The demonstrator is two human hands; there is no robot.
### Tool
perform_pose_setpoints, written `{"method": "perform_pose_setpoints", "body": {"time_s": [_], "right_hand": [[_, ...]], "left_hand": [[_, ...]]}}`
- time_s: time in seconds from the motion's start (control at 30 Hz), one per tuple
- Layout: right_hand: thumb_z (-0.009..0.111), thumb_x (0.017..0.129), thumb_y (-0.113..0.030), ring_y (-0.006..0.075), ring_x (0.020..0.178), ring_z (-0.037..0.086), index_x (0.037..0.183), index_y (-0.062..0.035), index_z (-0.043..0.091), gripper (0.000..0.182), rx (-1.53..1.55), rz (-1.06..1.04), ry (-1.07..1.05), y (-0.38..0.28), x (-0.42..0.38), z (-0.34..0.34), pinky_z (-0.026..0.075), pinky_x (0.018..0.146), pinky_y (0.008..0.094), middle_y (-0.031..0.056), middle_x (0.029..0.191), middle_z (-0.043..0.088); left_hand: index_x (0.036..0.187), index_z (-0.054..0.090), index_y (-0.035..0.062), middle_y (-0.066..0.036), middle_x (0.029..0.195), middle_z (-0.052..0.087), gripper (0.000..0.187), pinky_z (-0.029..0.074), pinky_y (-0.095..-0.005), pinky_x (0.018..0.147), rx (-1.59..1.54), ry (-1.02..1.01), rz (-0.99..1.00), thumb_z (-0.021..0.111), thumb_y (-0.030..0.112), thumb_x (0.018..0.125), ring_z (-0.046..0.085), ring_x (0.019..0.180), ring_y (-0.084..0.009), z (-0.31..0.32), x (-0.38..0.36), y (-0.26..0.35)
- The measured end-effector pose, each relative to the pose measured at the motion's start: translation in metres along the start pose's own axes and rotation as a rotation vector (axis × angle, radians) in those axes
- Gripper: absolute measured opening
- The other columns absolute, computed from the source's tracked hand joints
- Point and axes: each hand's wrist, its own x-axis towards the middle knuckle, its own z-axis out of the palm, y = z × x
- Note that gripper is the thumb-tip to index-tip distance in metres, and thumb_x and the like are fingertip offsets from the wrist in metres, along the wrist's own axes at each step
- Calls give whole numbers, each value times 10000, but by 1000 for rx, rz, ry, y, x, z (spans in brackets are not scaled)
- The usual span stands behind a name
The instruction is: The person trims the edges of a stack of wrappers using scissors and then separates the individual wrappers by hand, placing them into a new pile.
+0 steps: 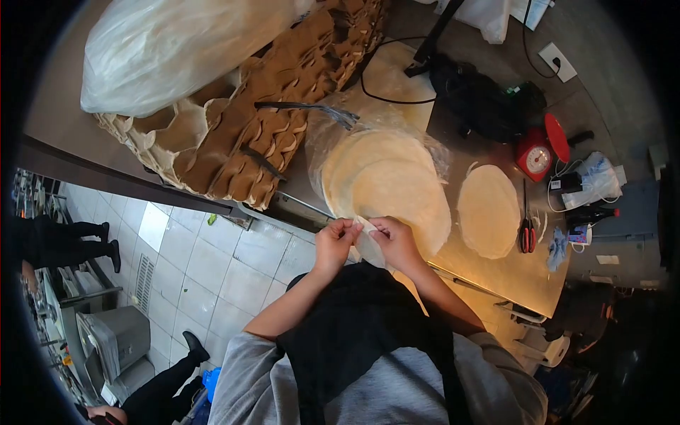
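Note:
Close to my body, at the table's front edge, my left hand (336,244) and my right hand (397,243) pinch the top of a thin, pale dough sheet (368,249). Its lower part hangs down between them. Just beyond my hands lies a stack of large round dough sheets (397,195), fanned out on a clear plastic bag (319,152). To the right a single oval-looking dough sheet (489,212) rests flat on the metal table (464,273). Scissors (528,235) with red and black handles lie beside it, near thin dough strips (542,225).
Cardboard egg trays (241,142) stand at the left under a big plastic bag (177,49). Back right are a red dial scale (535,157), a black bundle (471,92) with cables and a dark bottle (591,214). Other people's legs (78,241) show on the tiled floor (205,269).

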Motion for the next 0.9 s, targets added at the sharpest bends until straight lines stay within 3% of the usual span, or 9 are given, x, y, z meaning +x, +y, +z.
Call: {"method": "perform_pose_setpoints", "body": {"time_s": [0.07, 0.2, 0.4, 0.6, 0.67, 0.77, 0.83, 0.9], "right_hand": [[672, 785, -36, 216, 744, 641, 1005, 6, 615, 232, 60, 6, 28, -5, 0, -2, 507, 668, 301, 142, 869, 639], [688, 783, -61, 199, 724, 639, 993, 7, 613, 233, 37, -47, 31, -17, 0, -4, 508, 650, 292, 130, 856, 641], [679, 773, -61, 245, 670, 630, 907, 2, 627, 157, -56, -86, 153, -14, 4, 0, 498, 617, 310, 147, 791, 633], [648, 778, -55, 302, 695, 621, 848, -6, 627, 88, -133, -57, 200, -18, 6, -4, 487, 627, 347, 161, 782, 627], [631, 785, -50, 318, 721, 619, 853, -5, 623, 82, -175, -60, 212, -19, 6, -2, 485, 645, 360, 169, 801, 627], [608, 821, -29, 256, 700, 606, 903, 2, 622, 88, -289, -244, 225, -17, 3, 1, 482, 649, 326, 146, 796, 620], [593, 823, -21, 290, 735, 608, 914, 0, 616, 96, -345, -182, 137, -22, 3, 2, 482, 669, 347, 162, 814, 617], [583, 825, -14, 260, 727, 612, 908, 7, 612, 90, -357, -278, 144, -6, 6, 4, 481, 668, 345, 155, 802, 618]], "left_hand": [[966, 658, -12, -31, 745, 657, 176, 483, -227, 616, -34, -12, 19, 666, 123, 853, 577, 652, -64, 1, -2, 3], [944, 674, -8, -32, 736, 669, 163, 498, -235, 633, -92, -9, 97, 685, 106, 828, 597, 662, -66, 9, -2, -9], [967, 638, -20, -15, 758, 635, 151, 488, -217, 646, -15, -86, 2, 659, 84, 859, 569, 677, -64, 6, -5, 9], [889, 659, -12, -21, 694, 639, 128, 481, -229, 590, -106, -36, 14, 676, 106, 844, 572, 620, -64, 5, -6, 6], [914, 647, -6, -40, 703, 648, 146, 487, -238, 593, -36, -41, 67, 679, 112, 835, 585, 626, -76, 4, -5, 3], [960, 627, 10, -85, 717, 659, 188, 495, -269, 604, 52, -27, 71, 669, 137, 828, 615, 644, -116, 7, -6, 9], [1002, 632, 7, -96, 792, 673, 197, 508, -290, 671, 253, 26, 65, 629, 146, 861, 626, 694, -136, 4, -5, 24], [990, 646, 60, -136, 827, 665, 170, 505, -340, 691, 348, -16, 149, 616, 135, 841, 660, 760, -216, 1, -5, 22]]}}
